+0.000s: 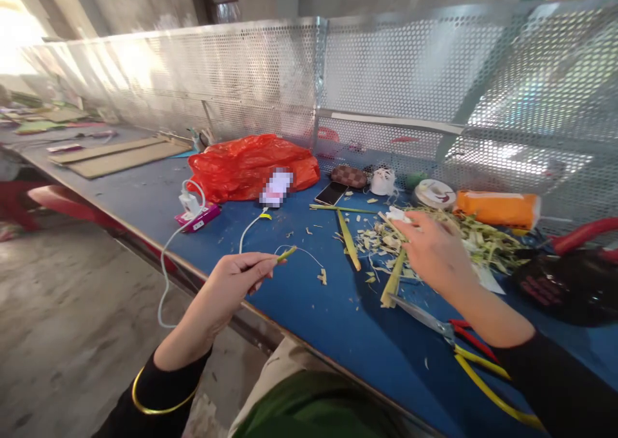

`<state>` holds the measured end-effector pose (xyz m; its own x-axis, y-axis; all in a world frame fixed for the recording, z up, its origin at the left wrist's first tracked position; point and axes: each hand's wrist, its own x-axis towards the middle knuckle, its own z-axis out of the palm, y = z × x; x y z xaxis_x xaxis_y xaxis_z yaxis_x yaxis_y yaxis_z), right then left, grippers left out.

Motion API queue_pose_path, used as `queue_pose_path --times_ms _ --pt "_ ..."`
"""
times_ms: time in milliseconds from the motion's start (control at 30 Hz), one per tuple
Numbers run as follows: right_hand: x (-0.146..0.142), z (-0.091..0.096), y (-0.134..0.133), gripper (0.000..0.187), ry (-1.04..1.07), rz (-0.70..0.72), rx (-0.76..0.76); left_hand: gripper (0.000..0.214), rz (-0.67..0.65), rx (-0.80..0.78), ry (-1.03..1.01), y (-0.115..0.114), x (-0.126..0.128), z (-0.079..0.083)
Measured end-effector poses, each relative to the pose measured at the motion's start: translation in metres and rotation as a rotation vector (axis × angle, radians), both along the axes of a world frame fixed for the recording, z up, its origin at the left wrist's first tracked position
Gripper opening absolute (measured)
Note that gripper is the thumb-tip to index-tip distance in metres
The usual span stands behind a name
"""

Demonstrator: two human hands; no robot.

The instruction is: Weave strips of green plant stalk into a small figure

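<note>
My left hand [248, 272] is closed in a pinch on a short green plant stalk [288, 254], held over the table's front edge. A thin pale thread [309, 255] curves past it to a small dry scrap [323, 275]. Farther right, my right hand [437, 248] reaches over a pile of cut plant scraps [381, 239]. Its fingers are drawn together beside a crumpled white piece [398, 214]; what they pinch is hidden. Green leaf strips [348, 239] lie left of that hand. Below it rest scissors [449, 332] with red and yellow handles.
A red plastic bag [232, 164] and a lit phone [277, 188] on a cable stand behind my left hand. A purple charger box [199, 219] sits near the table edge. At the back are a dark phone [331, 193], tape roll [435, 194], orange packet [498, 209] and perforated metal screen [410, 71].
</note>
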<state>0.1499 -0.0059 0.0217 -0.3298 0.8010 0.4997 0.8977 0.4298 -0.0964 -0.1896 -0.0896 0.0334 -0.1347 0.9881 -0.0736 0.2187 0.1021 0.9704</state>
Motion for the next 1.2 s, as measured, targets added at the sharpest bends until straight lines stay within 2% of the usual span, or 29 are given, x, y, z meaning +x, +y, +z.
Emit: queue_pose_path --times_ms 133,267,367,500,667,833,1000,1100,1200 --pt "-0.071 -0.015 0.006 0.012 0.045 0.227 -0.218 0.027 0.036 -0.072 -0.251 -0.002 -0.002 -0.007" --pt "-0.133 -0.039 0.021 0.010 0.124 0.236 -0.336 0.028 0.062 -0.155 -0.433 -0.002 -0.001 -0.014" --pt "-0.159 -0.048 0.032 0.009 0.190 0.179 -0.381 0.030 0.108 -0.155 -0.493 -0.004 -0.001 -0.016" --pt "-0.171 -0.052 0.035 0.019 0.292 0.180 -0.439 0.029 0.157 -0.141 -0.539 -0.007 -0.002 -0.020" --pt "-0.165 -0.052 0.030 0.020 0.519 0.202 -0.543 0.028 0.152 -0.143 -0.558 -0.001 0.003 -0.023" --pt "-0.142 -0.039 0.028 0.015 0.793 0.200 -0.740 0.023 0.101 -0.116 -0.571 0.017 0.019 -0.011" --pt "-0.096 -0.013 0.019 0.011 0.924 0.205 -0.800 0.014 -0.018 -0.142 -0.511 0.047 0.051 0.009" --pt "-0.058 0.004 0.006 0.017 0.917 0.194 -0.779 0.009 -0.163 -0.266 -0.450 0.070 0.080 0.016" --pt "-0.021 0.011 -0.011 0.012 0.856 0.121 -0.701 0.007 -0.345 -0.386 -0.435 0.091 0.115 0.015"
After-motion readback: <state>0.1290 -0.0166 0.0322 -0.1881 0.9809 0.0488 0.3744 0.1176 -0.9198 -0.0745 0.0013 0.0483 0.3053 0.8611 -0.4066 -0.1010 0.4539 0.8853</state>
